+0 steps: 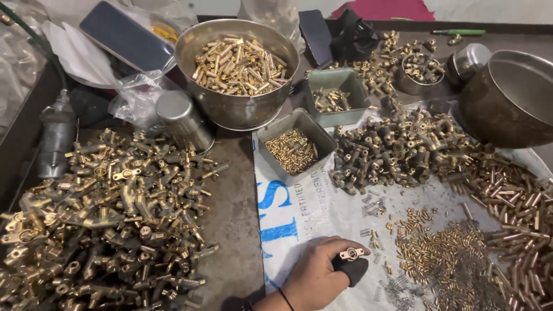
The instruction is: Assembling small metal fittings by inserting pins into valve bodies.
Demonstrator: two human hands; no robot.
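Brass, material on hand: loose brass parts cover most of the desk [233, 207], sorted by kind into heaps and tins.
Landmark: the white printed sack sheet [299, 213] spread over the desk's right half; all places below are taken from it.
Hand in view: one hand [315, 275] rests at the sheet's near edge; which hand it is I cannot tell for certain, but the forearm's angle suggests the left.
Fingers: curled closed, thumb and forefinger pinching a small brass fitting [351, 253]; a dark sleeve covers one fingertip.
Other hand: not in view.
Beside the fitting: small springs [397, 291] and short brass pins [443, 253] lie on the sheet just right of the hand.
Far end of sheet: a heap of stubby brass bodies [391, 150], and a square tin of small brass screws [293, 151] on the sheet's far left corner.
Left of sheet: a large heap of brass valve castings [109, 213] on bare desk.
Beyond sheet: a steel bowl of brass rods [239, 63] and an empty steel pot [510, 98].
Handling judgement: hold the fitting level and pinched firmly, low over the sheet, so that a slip drops it on cloth and not into the wrong heap.
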